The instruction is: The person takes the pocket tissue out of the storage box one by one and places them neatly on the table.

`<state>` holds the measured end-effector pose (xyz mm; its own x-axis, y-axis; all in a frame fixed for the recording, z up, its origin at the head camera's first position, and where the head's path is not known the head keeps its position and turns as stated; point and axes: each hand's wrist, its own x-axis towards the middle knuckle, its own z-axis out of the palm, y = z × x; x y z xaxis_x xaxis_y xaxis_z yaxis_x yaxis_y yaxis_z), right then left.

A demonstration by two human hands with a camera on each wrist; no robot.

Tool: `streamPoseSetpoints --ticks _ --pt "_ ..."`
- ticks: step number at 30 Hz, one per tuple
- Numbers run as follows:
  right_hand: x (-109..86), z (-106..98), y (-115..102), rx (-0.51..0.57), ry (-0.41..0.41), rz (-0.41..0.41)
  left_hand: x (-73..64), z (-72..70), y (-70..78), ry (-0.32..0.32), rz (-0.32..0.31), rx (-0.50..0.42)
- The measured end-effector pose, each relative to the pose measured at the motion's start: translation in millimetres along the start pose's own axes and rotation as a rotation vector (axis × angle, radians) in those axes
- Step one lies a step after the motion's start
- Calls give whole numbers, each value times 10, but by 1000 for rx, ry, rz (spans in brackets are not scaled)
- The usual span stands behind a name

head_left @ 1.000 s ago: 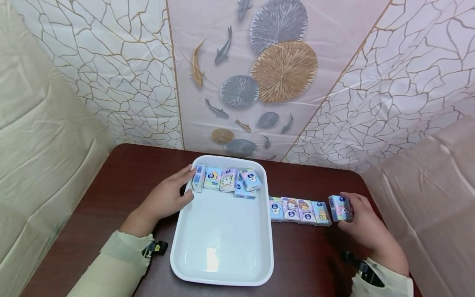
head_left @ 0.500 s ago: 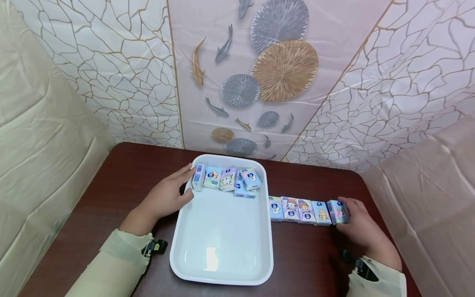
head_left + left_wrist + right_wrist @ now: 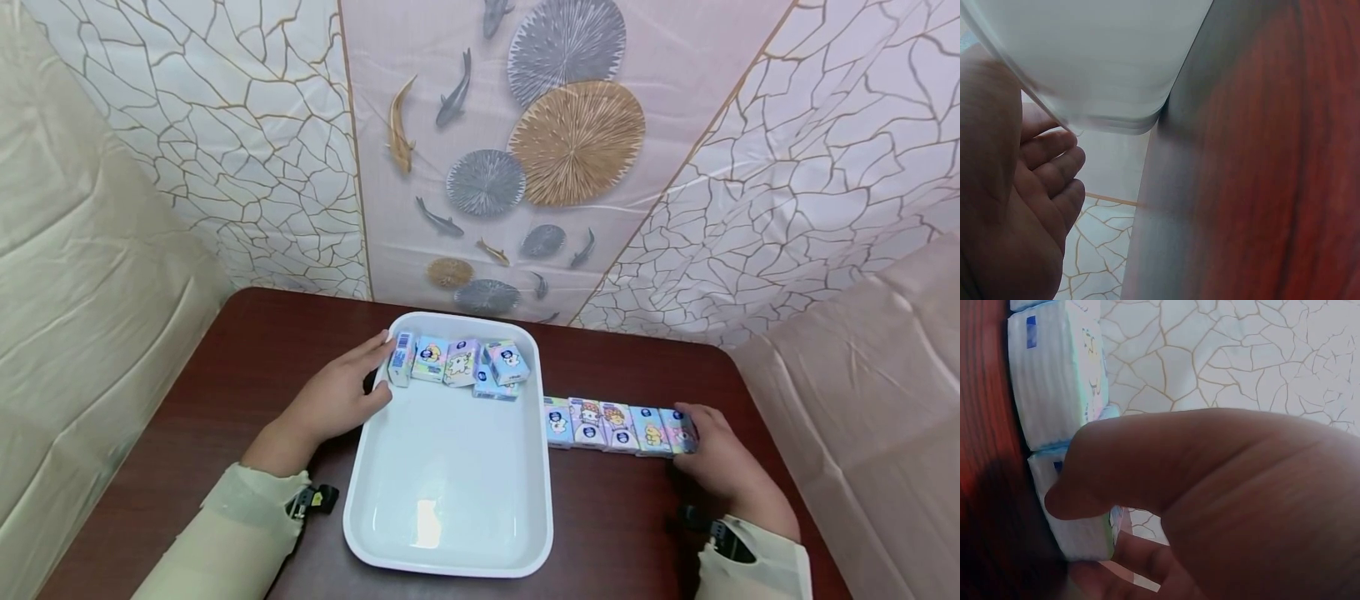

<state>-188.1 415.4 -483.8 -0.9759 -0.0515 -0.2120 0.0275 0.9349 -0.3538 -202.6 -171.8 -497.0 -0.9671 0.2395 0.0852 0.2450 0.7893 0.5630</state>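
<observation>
A row of small packs (image 3: 618, 429), blocky, with pastel cartoon fronts and pale, crinkled sides, lies on the dark, wood-grained table (image 3: 615, 508) right of a glossy white tray (image 3: 450, 475) with rounded corners and a loose cluster of packs (image 3: 460, 363) at its far end. The right hand (image 3: 723, 454) pinches the end pack (image 3: 677, 432) between thumb and fingers, against its neighbour. The left hand (image 3: 333, 400) rests, fingers relaxed, at the tray's left rim.
</observation>
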Motion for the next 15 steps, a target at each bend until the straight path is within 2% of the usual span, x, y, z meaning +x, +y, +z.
streamPoseSetpoints --ticks 15 --pt "20 10 -4 19 -8 28 13 12 -13 0 -8 0"
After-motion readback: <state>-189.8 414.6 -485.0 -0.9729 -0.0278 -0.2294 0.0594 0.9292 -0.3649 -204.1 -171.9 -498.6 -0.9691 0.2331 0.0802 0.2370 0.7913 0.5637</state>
